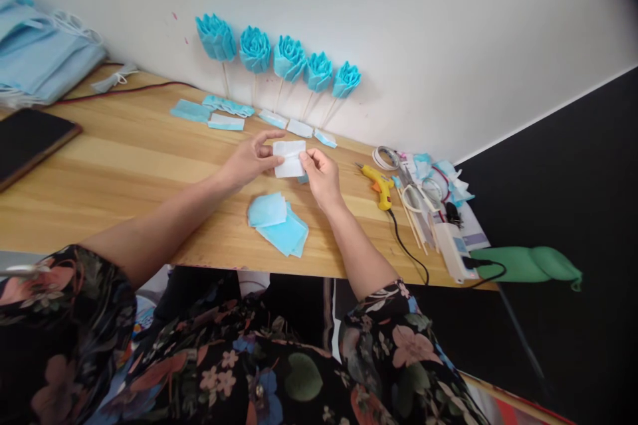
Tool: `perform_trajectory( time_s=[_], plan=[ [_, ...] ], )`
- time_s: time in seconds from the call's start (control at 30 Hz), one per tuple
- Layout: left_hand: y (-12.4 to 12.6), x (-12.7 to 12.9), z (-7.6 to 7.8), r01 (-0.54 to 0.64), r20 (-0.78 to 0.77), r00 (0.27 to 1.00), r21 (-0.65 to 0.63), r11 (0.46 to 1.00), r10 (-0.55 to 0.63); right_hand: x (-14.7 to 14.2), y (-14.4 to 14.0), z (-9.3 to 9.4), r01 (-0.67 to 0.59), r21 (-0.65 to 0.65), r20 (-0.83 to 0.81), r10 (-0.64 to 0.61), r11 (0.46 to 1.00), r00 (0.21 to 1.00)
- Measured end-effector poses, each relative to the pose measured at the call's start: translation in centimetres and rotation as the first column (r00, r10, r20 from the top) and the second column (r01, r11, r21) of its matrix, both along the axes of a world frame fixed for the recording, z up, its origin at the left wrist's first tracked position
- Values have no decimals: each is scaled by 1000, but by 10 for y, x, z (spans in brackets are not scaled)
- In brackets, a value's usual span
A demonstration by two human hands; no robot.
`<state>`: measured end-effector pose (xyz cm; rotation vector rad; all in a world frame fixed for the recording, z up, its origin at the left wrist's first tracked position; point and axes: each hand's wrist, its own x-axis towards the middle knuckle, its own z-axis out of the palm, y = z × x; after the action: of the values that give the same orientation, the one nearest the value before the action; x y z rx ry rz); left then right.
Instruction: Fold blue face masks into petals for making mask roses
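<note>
A small white piece of mask fabric (290, 168) is held up between both hands above the middle of the table. My left hand (252, 163) pinches its left side with thumb and fingers. On its right edge, my right hand (321, 176) grips with thumb and bent fingers; a bit of blue shows beneath. Nearer to me lies a loose stack of light blue fabric pieces (282, 232). Beyond the hands, several folded blue and white strips (226, 122) lie in a row. Several blue fabric flowers (254, 50) on thin sticks lean against the wall.
At the left are a pile of blue face masks (44, 56) and a dark phone (34, 139). To the right lie a yellow glue gun (379, 187), scissors (416, 196), tape (385, 158), wooden sticks (409, 219) and a white power strip (454, 252). A green object (523, 263) overhangs the right edge.
</note>
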<state>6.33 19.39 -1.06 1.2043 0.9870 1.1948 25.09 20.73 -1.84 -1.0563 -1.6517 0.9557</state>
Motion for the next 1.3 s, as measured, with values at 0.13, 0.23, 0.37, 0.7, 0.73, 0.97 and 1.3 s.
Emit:
perform_trajectory(
  time_s=[0.13, 0.23, 0.37, 0.7, 0.73, 0.97, 1.3],
  plan=[
    [1, -2, -4, 3, -19, 1000, 10, 1000, -3, 1, 2, -2, 36, -32, 1, -36, 999, 999],
    [0, -2, -3, -3, -38, 999, 30, 1000, 5, 0, 2, -3, 49, -43, -28, -50, 998, 998],
    [-3, 0, 2, -28, -27, 999, 25, 999, 29, -1, 0, -1, 72, -39, -81, -75, 997, 994],
    [-7, -3, 11, -138, -101, 984, 93, 986, 147, 4, -1, 4, 93, 68, 16, -94, 993, 995],
    [-7, -4, 11, -138, -86, 985, 107, 985, 147, 4, -2, 5, 86, 55, 11, -86, 995, 996],
    [-7, -6, 5, -54, 59, 997, 147, 988, 46, 2, -9, 15, 44, 38, -61, -41, 998, 997],
    [-4, -4, 6, -57, 8, 998, 135, 989, 57, 0, -6, 7, 55, 27, -40, -54, 998, 998]
  ],
)
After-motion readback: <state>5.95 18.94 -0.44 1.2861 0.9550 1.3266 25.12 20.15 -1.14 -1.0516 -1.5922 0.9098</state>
